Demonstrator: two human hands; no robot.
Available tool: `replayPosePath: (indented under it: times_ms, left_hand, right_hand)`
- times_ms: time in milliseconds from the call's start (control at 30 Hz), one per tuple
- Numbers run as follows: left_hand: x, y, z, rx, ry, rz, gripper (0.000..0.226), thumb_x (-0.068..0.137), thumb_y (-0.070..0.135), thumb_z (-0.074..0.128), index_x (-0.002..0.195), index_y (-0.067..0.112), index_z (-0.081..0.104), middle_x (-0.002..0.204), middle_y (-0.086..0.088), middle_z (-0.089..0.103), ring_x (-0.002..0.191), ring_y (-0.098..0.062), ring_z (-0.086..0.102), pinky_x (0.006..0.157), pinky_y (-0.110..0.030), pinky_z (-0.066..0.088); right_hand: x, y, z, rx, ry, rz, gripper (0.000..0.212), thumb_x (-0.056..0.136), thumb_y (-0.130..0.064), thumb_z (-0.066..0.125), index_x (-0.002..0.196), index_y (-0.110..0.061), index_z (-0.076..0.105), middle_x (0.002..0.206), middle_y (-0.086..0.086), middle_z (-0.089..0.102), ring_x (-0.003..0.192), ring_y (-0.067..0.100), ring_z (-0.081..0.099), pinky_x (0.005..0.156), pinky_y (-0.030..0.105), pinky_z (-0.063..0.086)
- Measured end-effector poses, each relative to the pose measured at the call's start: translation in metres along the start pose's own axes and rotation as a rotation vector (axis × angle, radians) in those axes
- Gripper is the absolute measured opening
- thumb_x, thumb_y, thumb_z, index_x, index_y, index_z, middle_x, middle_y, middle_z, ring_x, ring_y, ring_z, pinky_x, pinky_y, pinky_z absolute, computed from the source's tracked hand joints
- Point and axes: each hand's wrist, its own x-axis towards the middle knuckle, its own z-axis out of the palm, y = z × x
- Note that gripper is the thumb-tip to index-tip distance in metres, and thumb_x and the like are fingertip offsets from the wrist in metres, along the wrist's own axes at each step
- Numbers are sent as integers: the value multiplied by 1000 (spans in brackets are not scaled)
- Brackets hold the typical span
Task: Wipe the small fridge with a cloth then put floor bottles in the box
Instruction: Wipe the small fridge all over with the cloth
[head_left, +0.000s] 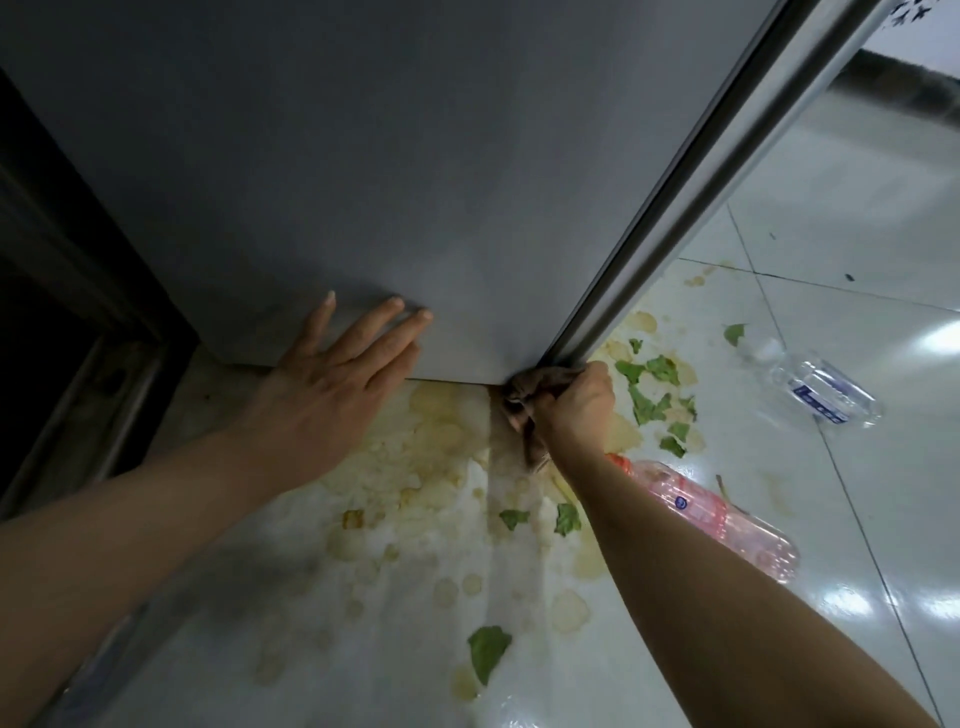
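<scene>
- Nearest the camera, a torn green leaf (487, 657) lies on the white tiled floor (857, 519), among yellowish dried stains (431, 441).
- A pink-tinted plastic bottle (727, 519) lies on its side on the floor, just beside the right forearm, its cap end partly hidden behind the arm.
- The right hand (574, 402) is closed in a fist around a crumpled brown cloth (524, 395), pressing it against the bottom corner of the fridge.
- The left hand (337, 374) lies flat with fingers spread on the grey side panel of the small fridge (363, 182), near its lower edge.
- More leaf scraps (652, 387) are scattered past the right hand.
- Farther right, a clear bottle (821, 389) with a blue label lies on the floor, well apart from the pink one.
</scene>
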Motion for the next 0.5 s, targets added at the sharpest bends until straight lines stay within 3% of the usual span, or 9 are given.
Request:
replayPosePath:
  times_ms: [100, 200, 267, 400, 500]
  left_hand:
    - [-9, -3, -11, -20, -60, -19, 65, 61, 3, 69, 125, 2, 57, 146, -15, 41, 134, -32, 40, 102, -63, 28]
    - [-21, -11, -23, -61, -137, -75, 69, 59, 9, 78, 125, 3, 57, 145, -14, 43, 134, -32, 40, 103, -63, 27]
    - [-31, -17, -26, -88, -160, -135, 71, 59, 11, 80, 126, 4, 57, 144, -13, 44, 132, -32, 43, 103, -63, 26]
    - [-53, -38, -21, -222, -162, -335, 73, 55, 5, 80, 124, 0, 56, 134, -19, 52, 123, -37, 47, 104, -62, 20]
    - [-70, -56, -12, -261, -183, -496, 76, 59, 10, 74, 129, 1, 47, 129, -22, 47, 118, -40, 43, 103, -62, 20]
  right_hand:
    - [-6, -7, -12, -22, -42, 35, 36, 79, -2, 64, 110, -1, 46, 106, 14, 55, 88, 26, 52, 70, 29, 44]
    - [-27, -4, -16, 98, -14, 89, 34, 78, -5, 69, 100, -7, 42, 86, 3, 50, 73, 16, 48, 58, 16, 43]
    - [-44, -4, -13, 169, -15, 159, 34, 78, -6, 67, 100, -9, 41, 79, -3, 43, 73, 16, 46, 65, 23, 44]
    - [-51, -17, 4, 340, -85, 342, 34, 79, -6, 60, 111, -6, 51, 98, 7, 58, 93, 26, 58, 85, 40, 54]
    - [-42, -36, 17, 427, -45, 397, 24, 82, -4, 55, 105, -8, 52, 98, 7, 60, 95, 28, 61, 84, 43, 56]
